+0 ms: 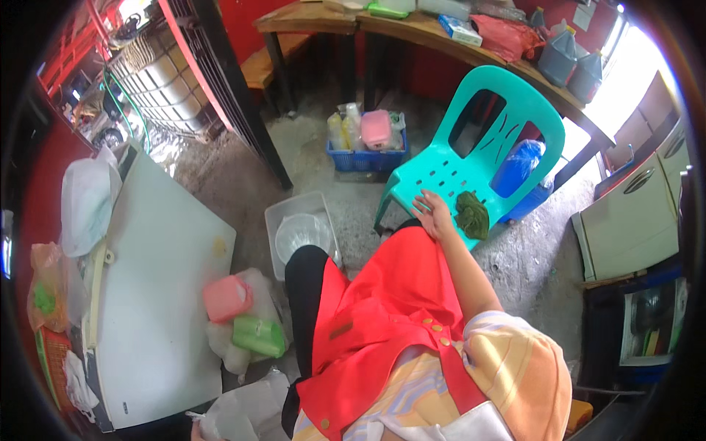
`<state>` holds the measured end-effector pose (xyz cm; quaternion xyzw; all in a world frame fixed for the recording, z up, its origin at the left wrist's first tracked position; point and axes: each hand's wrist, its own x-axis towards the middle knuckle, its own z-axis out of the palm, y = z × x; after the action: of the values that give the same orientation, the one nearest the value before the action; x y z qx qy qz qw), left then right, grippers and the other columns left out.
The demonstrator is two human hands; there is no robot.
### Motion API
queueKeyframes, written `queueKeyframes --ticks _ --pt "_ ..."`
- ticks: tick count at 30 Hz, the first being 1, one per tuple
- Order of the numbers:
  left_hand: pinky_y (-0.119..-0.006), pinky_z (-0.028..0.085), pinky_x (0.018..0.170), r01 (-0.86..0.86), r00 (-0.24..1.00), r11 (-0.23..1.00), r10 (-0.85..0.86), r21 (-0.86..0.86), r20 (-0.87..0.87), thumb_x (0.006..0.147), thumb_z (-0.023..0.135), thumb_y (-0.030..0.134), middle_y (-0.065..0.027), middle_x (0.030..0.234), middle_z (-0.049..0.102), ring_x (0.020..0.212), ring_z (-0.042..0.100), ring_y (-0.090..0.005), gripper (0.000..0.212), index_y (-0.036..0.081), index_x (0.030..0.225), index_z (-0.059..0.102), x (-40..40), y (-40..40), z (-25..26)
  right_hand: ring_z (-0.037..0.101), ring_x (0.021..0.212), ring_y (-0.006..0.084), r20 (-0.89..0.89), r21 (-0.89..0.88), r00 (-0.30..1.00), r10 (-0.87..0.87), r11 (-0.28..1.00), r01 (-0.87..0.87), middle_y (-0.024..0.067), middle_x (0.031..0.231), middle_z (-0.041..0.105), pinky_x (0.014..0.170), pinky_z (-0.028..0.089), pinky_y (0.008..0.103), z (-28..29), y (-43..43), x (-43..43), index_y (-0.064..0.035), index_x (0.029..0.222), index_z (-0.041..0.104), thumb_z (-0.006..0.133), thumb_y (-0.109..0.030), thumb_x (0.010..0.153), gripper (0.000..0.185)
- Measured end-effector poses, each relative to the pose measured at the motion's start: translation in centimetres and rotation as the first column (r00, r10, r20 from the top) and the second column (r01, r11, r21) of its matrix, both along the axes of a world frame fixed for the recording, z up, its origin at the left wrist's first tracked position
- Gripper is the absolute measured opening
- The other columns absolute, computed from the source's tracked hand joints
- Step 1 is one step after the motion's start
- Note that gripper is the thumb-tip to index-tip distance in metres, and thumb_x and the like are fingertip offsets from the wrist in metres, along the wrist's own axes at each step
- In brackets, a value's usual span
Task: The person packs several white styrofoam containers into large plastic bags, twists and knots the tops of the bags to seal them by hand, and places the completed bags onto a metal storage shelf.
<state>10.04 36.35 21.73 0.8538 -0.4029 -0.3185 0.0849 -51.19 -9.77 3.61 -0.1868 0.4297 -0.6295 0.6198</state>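
Note:
My right hand (433, 214) rests palm up near my knee, beside the seat of a turquoise plastic chair (424, 171), fingers apart and holding nothing. A crumpled dark green cloth (472, 215) lies on that seat, just right of the hand. At the bottom edge, a small part of my left hand (197, 432) shows, closed on the edge of a translucent plastic bag (242, 410); the rest of it is cut off. A red apron (386, 286) covers my lap. In front of my knee stands a clear plastic bin (272, 231) with a round translucent container (300, 234) inside.
A white chest freezer (160, 297) stands at left, with bagged pink and green packs (258, 335) beside it. A blue basket (367, 160) of containers sits on the floor ahead. Behind are wooden tables (419, 33) with jugs (557, 55). A pale refrigerator (629, 220) is at right.

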Motion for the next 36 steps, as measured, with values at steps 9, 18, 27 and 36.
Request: queueKeyframes --ticks 9,18,27,36 --pt "-0.035 0.035 0.098 0.113 0.994 0.988 -0.113 -0.110 0.007 0.044 0.078 0.012 -0.0200 0.123 0.044 0.116 0.043 -0.0307 0.097 -0.003 0.130 0.034 -6.1 -10.3 10.9 0.029 0.126 0.0422 -0.833 0.383 -0.400 0.382 0.920 0.083 0.0220 0.139 0.028 0.098 0.027 0.0582 -5.9 6.5 -4.9 -0.0183 0.135 0.032 0.074 -0.036 0.067 0.082" --pt "-0.035 0.038 0.092 0.542 0.827 0.815 -0.475 -0.205 0.301 0.039 0.076 0.015 -0.0149 0.113 0.045 0.109 0.046 -0.0308 0.092 -0.001 0.124 0.043 -13.6 -20.9 16.7 0.016 0.132 0.0426 -0.861 0.351 -0.393 0.322 0.936 -0.003 0.0205 0.145 0.017 0.104 0.015 0.0589 -9.4 7.3 -7.2 -0.0252 0.142 0.018 0.074 -0.037 0.067 0.094" --pt "-0.034 0.039 0.090 0.687 0.724 0.707 -0.650 -0.165 0.229 0.042 0.076 0.019 -0.0155 0.113 0.046 0.107 0.047 -0.0309 0.086 -0.003 0.119 0.045 -16.5 -26.8 17.2 0.015 0.133 0.0409 -0.878 0.318 -0.373 0.299 0.948 0.011 0.0195 0.145 0.018 0.105 0.013 0.0568 -9.4 7.9 -7.0 -0.0265 0.142 0.017 0.073 -0.035 0.069 0.092" --pt "-0.035 0.041 0.090 0.607 0.795 0.775 -0.592 -0.174 0.134 0.043 0.079 0.022 -0.0169 0.115 0.047 0.108 0.049 -0.0308 0.090 -0.002 0.122 0.044 -13.7 -26.4 10.4 0.016 0.133 0.0401 -0.864 0.313 -0.400 0.305 0.949 0.048 0.0195 0.144 0.019 0.104 0.016 0.0573 -9.6 7.6 -6.8 -0.0247 0.142 0.016 0.072 -0.035 0.069 0.093"
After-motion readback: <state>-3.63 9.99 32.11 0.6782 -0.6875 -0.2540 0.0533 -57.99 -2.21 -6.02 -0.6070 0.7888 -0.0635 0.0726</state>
